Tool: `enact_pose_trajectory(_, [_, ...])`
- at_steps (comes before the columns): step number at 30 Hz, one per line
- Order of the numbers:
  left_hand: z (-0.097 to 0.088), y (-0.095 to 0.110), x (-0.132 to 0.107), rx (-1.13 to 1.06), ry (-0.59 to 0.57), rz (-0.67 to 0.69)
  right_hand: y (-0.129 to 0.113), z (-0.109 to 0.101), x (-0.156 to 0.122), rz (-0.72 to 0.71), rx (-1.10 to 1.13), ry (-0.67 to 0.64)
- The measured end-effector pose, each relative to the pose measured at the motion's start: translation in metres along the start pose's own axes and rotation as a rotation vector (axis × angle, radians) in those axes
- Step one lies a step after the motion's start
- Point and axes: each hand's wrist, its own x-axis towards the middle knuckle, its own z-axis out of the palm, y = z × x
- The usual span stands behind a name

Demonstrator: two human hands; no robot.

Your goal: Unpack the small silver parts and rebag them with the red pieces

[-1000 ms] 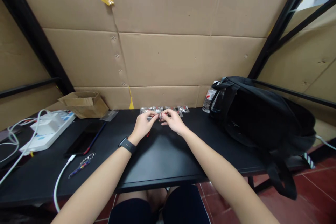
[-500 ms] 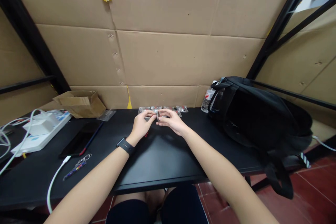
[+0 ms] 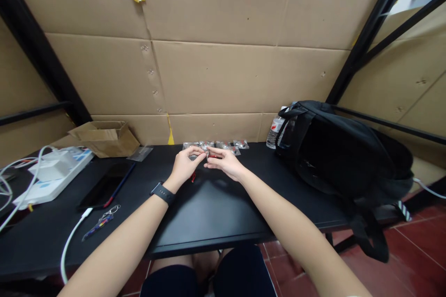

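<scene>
Both hands meet over the back middle of the black table (image 3: pixel 216 209). My left hand (image 3: pixel 185 165), with a black watch on its wrist, pinches a small part with red on it. My right hand (image 3: pixel 225 161) pinches the same small part (image 3: pixel 208 155) from the other side, fingertips almost touching the left ones. The part is too small to name. A red bit (image 3: pixel 193 177) shows under my left hand. Just behind the hands lies a row of several small clear bags (image 3: pixel 223 145) with red and silver contents.
A black backpack (image 3: pixel 341 153) fills the table's right side, a water bottle (image 3: pixel 275 131) beside it. At the left are an open cardboard box (image 3: pixel 104 137), a white power strip (image 3: pixel 52 171) with cables, a dark phone (image 3: pixel 106 185) and a keyring (image 3: pixel 101 219). Cardboard walls the back.
The hands stay together at the same spot; the fingers have shifted slightly on the small part. The camera has drifted a little, so everything sits slightly lower left.
</scene>
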Motion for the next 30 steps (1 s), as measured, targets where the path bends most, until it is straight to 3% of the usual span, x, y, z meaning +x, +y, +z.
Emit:
enact_pose_trajectory(6, [-0.005, 0.007, 0.001, 0.112, -0.074, 0.029, 0.001, 0.001, 0.001, -0.039, -0.162, 0.044])
enact_pose_trajectory(11, [-0.015, 0.012, 0.000, 0.671, -0.106, -0.066, -0.002, -0.006, 0.006, -0.056, -0.327, 0.113])
enact_pose_trajectory(15, [-0.015, 0.005, -0.004, 0.934, -0.248, -0.208, -0.002, -0.017, 0.010, -0.082, -0.429, 0.164])
enact_pose_trajectory(18, [-0.012, 0.003, -0.005, 0.937, -0.293, -0.249, -0.003, -0.021, 0.011, -0.077, -0.498, 0.170])
enact_pose_trajectory(22, [-0.008, 0.010, -0.005, 0.893, -0.260, -0.266, -0.005, -0.023, 0.010, -0.099, -0.547, 0.159])
enact_pose_trajectory(26, [-0.003, 0.012, -0.009, 0.911, -0.224, -0.239, -0.002, -0.027, 0.008, -0.102, -0.629, 0.161])
enact_pose_trajectory(30, [-0.002, 0.002, -0.008, 0.902, -0.179, -0.174, 0.008, -0.037, 0.017, -0.213, -0.648, 0.190])
